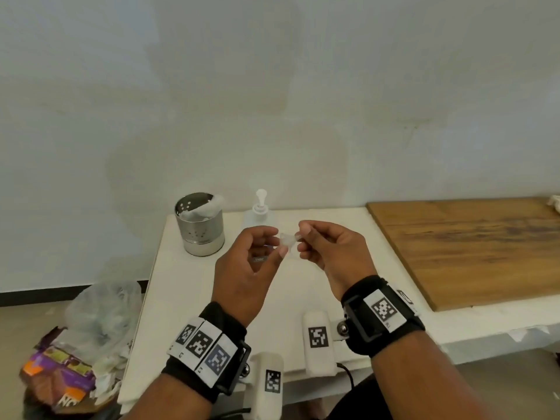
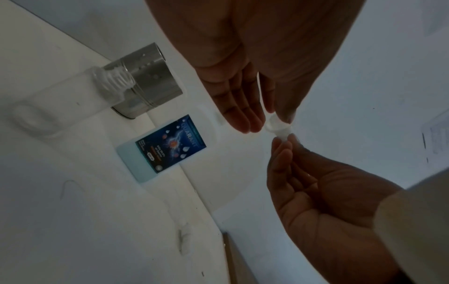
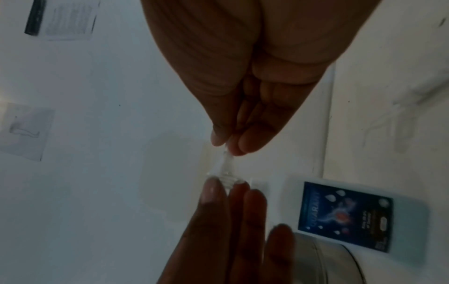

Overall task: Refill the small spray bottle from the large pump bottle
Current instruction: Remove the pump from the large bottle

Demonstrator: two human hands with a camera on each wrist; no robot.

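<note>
Both hands are raised over the white table (image 1: 181,301), and between them is a small clear spray cap (image 1: 288,241) (image 2: 278,126) (image 3: 224,169). My left hand (image 1: 277,242) (image 2: 272,123) pinches its wider threaded end. My right hand (image 1: 303,239) (image 3: 226,146) pinches its narrow end. The small clear spray bottle (image 2: 73,100) stands uncapped on the table below my left hand, its threaded neck bare. The large pump bottle (image 1: 260,212) (image 2: 170,144) (image 3: 345,215), blue-labelled with a white pump, stands behind at the wall.
A perforated steel canister (image 1: 200,228) (image 2: 145,76) with a white cloth in it stands left of the pump bottle. A wooden board (image 1: 472,247) covers the table's right part. A plastic bag (image 1: 103,313) and coloured packets lie on the floor at left.
</note>
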